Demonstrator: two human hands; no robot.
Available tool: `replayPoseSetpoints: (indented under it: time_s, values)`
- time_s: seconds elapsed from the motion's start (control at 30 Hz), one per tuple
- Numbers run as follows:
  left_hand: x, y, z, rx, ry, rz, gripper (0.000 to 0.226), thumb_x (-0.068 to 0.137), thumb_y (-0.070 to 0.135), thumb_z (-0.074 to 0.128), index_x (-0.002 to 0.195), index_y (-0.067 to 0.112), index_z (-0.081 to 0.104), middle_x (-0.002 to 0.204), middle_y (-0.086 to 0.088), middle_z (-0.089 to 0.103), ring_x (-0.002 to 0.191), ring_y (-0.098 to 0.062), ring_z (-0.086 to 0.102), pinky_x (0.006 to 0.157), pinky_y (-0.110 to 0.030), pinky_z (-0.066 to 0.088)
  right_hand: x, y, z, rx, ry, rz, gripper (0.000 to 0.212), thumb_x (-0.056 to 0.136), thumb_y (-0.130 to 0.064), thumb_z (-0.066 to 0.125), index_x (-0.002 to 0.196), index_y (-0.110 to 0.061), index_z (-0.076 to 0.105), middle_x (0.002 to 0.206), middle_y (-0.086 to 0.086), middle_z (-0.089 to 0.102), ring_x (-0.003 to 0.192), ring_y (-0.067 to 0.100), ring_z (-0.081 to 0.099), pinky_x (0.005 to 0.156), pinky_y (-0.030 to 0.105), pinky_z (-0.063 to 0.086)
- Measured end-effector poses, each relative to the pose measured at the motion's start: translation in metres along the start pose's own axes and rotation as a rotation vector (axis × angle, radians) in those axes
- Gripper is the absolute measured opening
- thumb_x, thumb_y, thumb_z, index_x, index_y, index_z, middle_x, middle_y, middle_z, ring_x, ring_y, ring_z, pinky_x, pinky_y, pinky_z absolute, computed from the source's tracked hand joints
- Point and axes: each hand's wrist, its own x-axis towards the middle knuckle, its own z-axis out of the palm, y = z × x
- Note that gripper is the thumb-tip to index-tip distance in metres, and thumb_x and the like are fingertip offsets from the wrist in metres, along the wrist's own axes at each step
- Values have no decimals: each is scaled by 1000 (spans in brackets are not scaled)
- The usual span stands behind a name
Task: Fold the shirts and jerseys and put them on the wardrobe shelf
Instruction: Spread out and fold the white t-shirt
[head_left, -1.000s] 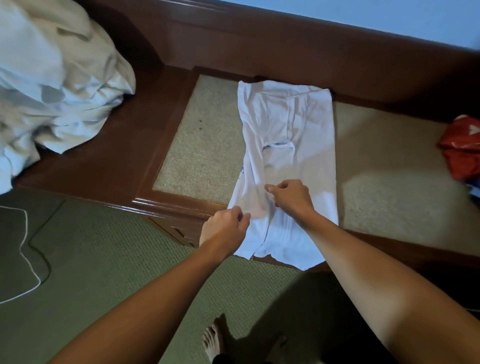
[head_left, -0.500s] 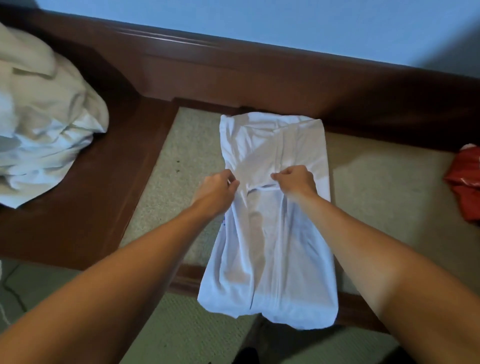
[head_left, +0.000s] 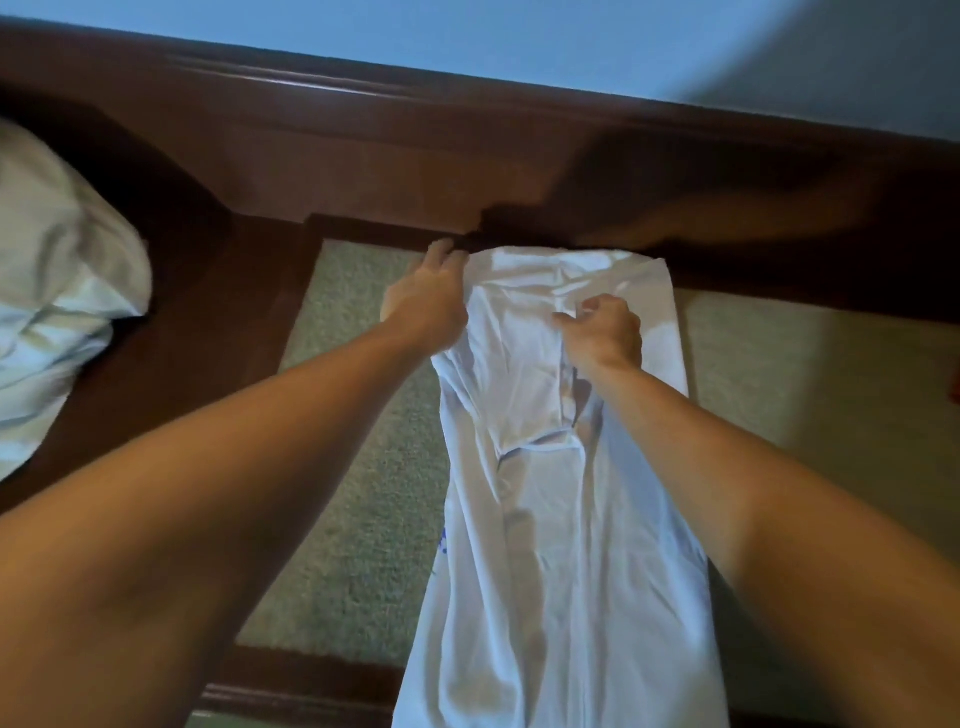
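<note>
along the back edge of the beige woven platform (head_left: 353, 467), your left hand (head_left: 426, 304) grips the far left corner of the long white folded shirt (head_left: 561, 519); your right hand (head_left: 602, 332) pinches its upper layer.

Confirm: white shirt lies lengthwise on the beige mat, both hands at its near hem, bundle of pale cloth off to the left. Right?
Not quite. In the head view both hands are at the far end of the white shirt, not the near hem: left hand at the far left corner, right hand pinching fabric. The beige mat and pale cloth bundle are as stated.
</note>
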Motion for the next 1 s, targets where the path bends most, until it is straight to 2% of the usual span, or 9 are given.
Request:
replayPoseSetpoints:
  time_s: [0.1, 0.2, 0.27, 0.47, 0.57, 0.63, 0.7, 0.83, 1.0]
  values:
    - [22, -5, -5, 110, -61, 13, 46, 97, 12, 48, 142, 16, 46, 142, -8, 51, 131, -31, 46, 98, -48, 47, 9, -6, 4, 101, 28, 84, 40, 88, -36, 78, 119, -12, 67, 122, 6, 67, 112, 31, 64, 93, 36, 53]
    - [40, -13, -4, 145, -104, 7, 37, 95, 13, 55, 132, 12, 57, 128, -13, 58, 124, -34, 51, 96, -49, 51, 20, -6, 5, 139, 10, 112, 23, 87, -31, 79, 83, -10, 71, 88, 5, 71, 84, 26, 69, 74, 31, 54]
    - [49, -14, -5, 151, -59, 29, 27, 95, 14, 56, 120, 11, 67, 120, -14, 61, 117, -34, 55, 91, -47, 52, 25, -4, 0, 126, 1, 120, 28, 89, -28, 77, 68, -13, 66, 76, 3, 68, 74, 23, 67, 68, 29, 50]
    - [64, 10, -1, -44, 130, 93, 18, 101, 25, 51, 112, 23, 66, 119, -5, 59, 107, -31, 59, 78, -38, 45, 42, 11, -26, 70, 85, 126, 22, 89, -26, 62, 70, -16, 57, 73, 4, 60, 80, 33, 66, 67, 34, 49]
    - [71, 21, 11, -92, 116, 109, 20, 102, 31, 53, 113, 21, 65, 117, -6, 59, 110, -30, 57, 81, -41, 47, 47, 18, -33, 40, 35, 92, 21, 95, -39, 58, 97, -18, 61, 89, -6, 61, 96, 28, 64, 84, 38, 54]
    - [74, 22, 21, -128, 100, 111, 18, 101, 31, 56, 110, 19, 66, 112, -5, 60, 110, -28, 57, 80, -41, 49, 48, 23, -33, 57, -58, 106, 43, 88, -56, 61, 114, -21, 61, 107, -11, 64, 103, 20, 65, 92, 40, 55]
    - [75, 19, 29, -150, 96, 109, 15, 100, 28, 57, 106, 19, 67, 108, -5, 60, 108, -29, 57, 79, -40, 49, 52, 31, -31, 70, -93, 109, 49, 77, -63, 67, 105, -24, 65, 106, -6, 70, 94, 21, 70, 86, 42, 60]
    - [75, 16, 29, -169, 143, 140, 15, 100, 27, 55, 102, 20, 68, 106, -6, 59, 100, -30, 58, 74, -37, 44, 55, 38, -30, 33, -32, 43, 24, 92, -43, 65, 81, -22, 61, 84, 0, 69, 82, 24, 68, 76, 36, 56]
    - [79, 32, 29, -165, 215, 209, 21, 100, 29, 52, 107, 16, 67, 111, -7, 55, 111, -27, 51, 77, -44, 50, 64, 48, -36, 19, 28, 20, 19, 97, -36, 61, 92, -18, 64, 86, 1, 66, 86, 25, 66, 80, 39, 56]
